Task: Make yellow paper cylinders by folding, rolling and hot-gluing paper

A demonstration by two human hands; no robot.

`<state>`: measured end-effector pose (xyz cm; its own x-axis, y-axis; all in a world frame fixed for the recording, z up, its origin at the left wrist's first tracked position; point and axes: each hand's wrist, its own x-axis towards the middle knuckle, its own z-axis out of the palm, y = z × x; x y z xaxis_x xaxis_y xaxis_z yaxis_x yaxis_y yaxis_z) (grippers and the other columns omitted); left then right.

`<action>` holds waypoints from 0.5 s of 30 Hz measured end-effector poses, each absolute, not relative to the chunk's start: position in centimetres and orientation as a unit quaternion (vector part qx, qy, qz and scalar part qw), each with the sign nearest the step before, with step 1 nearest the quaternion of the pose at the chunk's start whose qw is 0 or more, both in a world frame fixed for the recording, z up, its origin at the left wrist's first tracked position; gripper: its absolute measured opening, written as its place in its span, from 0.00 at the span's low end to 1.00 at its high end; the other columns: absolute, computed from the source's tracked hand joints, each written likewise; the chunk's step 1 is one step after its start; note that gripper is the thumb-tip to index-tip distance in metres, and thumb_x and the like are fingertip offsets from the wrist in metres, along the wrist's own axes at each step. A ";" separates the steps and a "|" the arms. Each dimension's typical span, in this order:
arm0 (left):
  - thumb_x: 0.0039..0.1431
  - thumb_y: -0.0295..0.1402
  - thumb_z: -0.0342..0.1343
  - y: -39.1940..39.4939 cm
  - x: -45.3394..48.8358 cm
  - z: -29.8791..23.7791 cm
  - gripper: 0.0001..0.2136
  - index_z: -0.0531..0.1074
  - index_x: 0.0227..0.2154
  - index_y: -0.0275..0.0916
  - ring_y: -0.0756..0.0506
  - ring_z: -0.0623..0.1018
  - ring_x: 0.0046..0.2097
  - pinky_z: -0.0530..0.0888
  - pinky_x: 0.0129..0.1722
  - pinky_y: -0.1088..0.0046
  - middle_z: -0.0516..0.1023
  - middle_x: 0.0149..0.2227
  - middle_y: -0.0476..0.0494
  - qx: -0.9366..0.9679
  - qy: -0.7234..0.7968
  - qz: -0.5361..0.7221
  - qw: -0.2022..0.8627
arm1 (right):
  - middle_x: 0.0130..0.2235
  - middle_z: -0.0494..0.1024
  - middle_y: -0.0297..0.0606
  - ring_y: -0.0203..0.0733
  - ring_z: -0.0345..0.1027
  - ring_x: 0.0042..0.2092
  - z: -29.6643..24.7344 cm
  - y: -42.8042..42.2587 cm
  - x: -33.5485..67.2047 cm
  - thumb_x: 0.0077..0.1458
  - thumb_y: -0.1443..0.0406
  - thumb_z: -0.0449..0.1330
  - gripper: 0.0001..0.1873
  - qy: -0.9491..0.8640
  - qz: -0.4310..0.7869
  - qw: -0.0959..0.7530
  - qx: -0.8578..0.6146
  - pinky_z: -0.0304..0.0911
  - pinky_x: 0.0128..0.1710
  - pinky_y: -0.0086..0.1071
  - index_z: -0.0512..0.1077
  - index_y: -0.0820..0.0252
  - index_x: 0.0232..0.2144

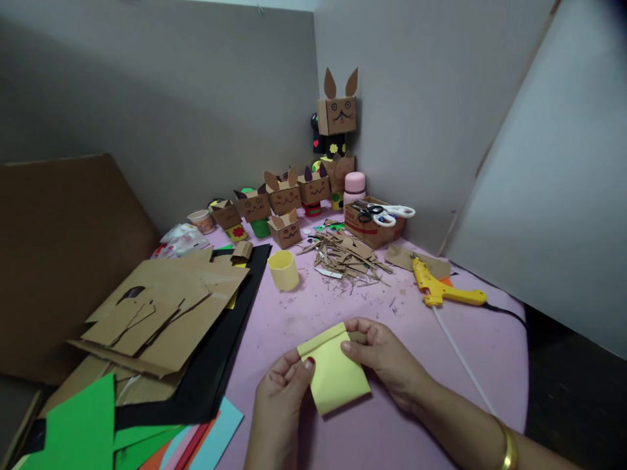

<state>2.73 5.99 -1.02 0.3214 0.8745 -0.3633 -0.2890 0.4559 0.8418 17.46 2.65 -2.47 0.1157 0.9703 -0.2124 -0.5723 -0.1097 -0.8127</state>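
A piece of yellow paper (339, 378) is held up between both hands, low over the pink table. A crease or folded strip runs along its upper edge. My left hand (284, 391) pinches the left side, thumb in front. At the upper right corner my right hand (385, 356) grips the paper between thumb and fingers. Beyond the hands stands a pale yellow paper ring (283, 271), upright like a short cup. To the right lies a yellow glue gun (435, 287) with a white glue stick (463, 359) trailing from its back.
Cardboard sheets (161, 307) and black card (235, 326) are stacked at left, with green paper (81, 424) in front. Cardboard scraps (347, 254) lie mid-table. Behind them stand cardboard animal heads (284, 198), a pink bottle (354, 186) and a box (372, 232) holding scissors (385, 214).
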 end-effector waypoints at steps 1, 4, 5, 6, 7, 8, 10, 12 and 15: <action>0.40 0.27 0.65 6.0 2.7 -1.1 0.20 0.73 0.39 0.31 0.40 0.80 0.36 0.75 0.35 0.67 0.82 0.31 0.37 0.341 0.433 0.397 0.734 | 0.24 0.77 0.34 0.36 0.69 0.26 -2.5 2.7 17.5 0.34 0.62 0.71 0.21 -0.241 0.620 0.622 -0.413 0.61 0.29 0.28 0.70 0.64 0.32; 0.40 0.27 0.65 6.2 2.6 -1.3 0.19 0.73 0.39 0.31 0.40 0.80 0.36 0.75 0.34 0.68 0.82 0.30 0.39 0.339 0.438 0.397 0.732 | 0.23 0.75 0.31 0.35 0.68 0.25 -2.6 2.7 17.5 0.34 0.63 0.71 0.21 -0.240 0.619 0.626 -0.409 0.61 0.29 0.28 0.69 0.64 0.32; 0.40 0.27 0.65 6.3 2.6 -1.4 0.19 0.73 0.39 0.31 0.40 0.80 0.36 0.75 0.34 0.69 0.82 0.30 0.39 0.339 0.437 0.395 0.734 | 0.23 0.74 0.30 0.34 0.67 0.25 -2.7 2.8 17.6 0.35 0.63 0.71 0.22 -0.242 0.616 0.627 -0.410 0.60 0.29 0.28 0.69 0.64 0.32; 0.41 0.28 0.65 6.3 2.6 -1.4 0.19 0.72 0.39 0.31 0.40 0.80 0.36 0.75 0.33 0.69 0.83 0.30 0.39 0.339 0.437 0.391 0.736 | 0.22 0.73 0.29 0.33 0.67 0.25 -2.8 2.8 17.6 0.35 0.63 0.71 0.22 -0.247 0.610 0.630 -0.413 0.59 0.28 0.27 0.68 0.63 0.33; 0.41 0.28 0.65 6.4 2.5 -1.3 0.19 0.72 0.39 0.31 0.40 0.80 0.36 0.75 0.33 0.69 0.83 0.29 0.39 0.337 0.440 0.388 0.736 | 0.22 0.72 0.28 0.32 0.65 0.24 -2.9 2.9 17.6 0.37 0.63 0.70 0.22 -0.254 0.601 0.633 -0.417 0.58 0.27 0.27 0.68 0.63 0.34; 0.40 0.29 0.65 6.6 2.5 -1.3 0.20 0.72 0.39 0.31 0.40 0.81 0.35 0.76 0.32 0.70 0.83 0.29 0.40 0.337 0.446 0.388 0.733 | 0.22 0.71 0.27 0.31 0.64 0.24 -2.9 3.0 17.6 0.38 0.63 0.70 0.21 -0.262 0.591 0.636 -0.422 0.57 0.26 0.26 0.68 0.63 0.35; 0.39 0.29 0.67 6.9 2.4 -1.1 0.21 0.72 0.39 0.33 0.40 0.81 0.34 0.76 0.30 0.71 0.83 0.29 0.42 0.340 0.467 0.387 0.719 | 0.22 0.69 0.26 0.31 0.62 0.23 -2.9 3.2 17.5 0.40 0.62 0.68 0.21 -0.284 0.563 0.643 -0.435 0.55 0.25 0.25 0.68 0.62 0.37; 0.38 0.28 0.67 7.3 2.2 -0.9 0.21 0.72 0.39 0.35 0.41 0.81 0.35 0.76 0.29 0.74 0.83 0.31 0.43 0.358 0.473 0.387 0.706 | 0.23 0.69 0.27 0.31 0.62 0.25 -2.4 3.1 17.4 0.41 0.62 0.67 0.20 -0.306 0.521 0.658 -0.450 0.55 0.26 0.25 0.68 0.62 0.38; 0.37 0.28 0.67 8.0 2.0 -1.0 0.21 0.71 0.38 0.37 0.41 0.81 0.34 0.76 0.27 0.75 0.83 0.30 0.45 0.370 0.473 0.387 0.700 | 0.28 0.72 0.32 0.35 0.65 0.30 -0.9 2.1 17.7 0.45 0.63 0.64 0.17 -0.356 0.439 0.666 -0.487 0.59 0.30 0.28 0.68 0.62 0.38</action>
<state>2.04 7.97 -0.99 0.2531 0.8918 -0.3749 -0.1929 0.4263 0.8838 17.71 2.07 -0.89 0.3613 0.9313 0.0471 -0.2374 0.1407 -0.9612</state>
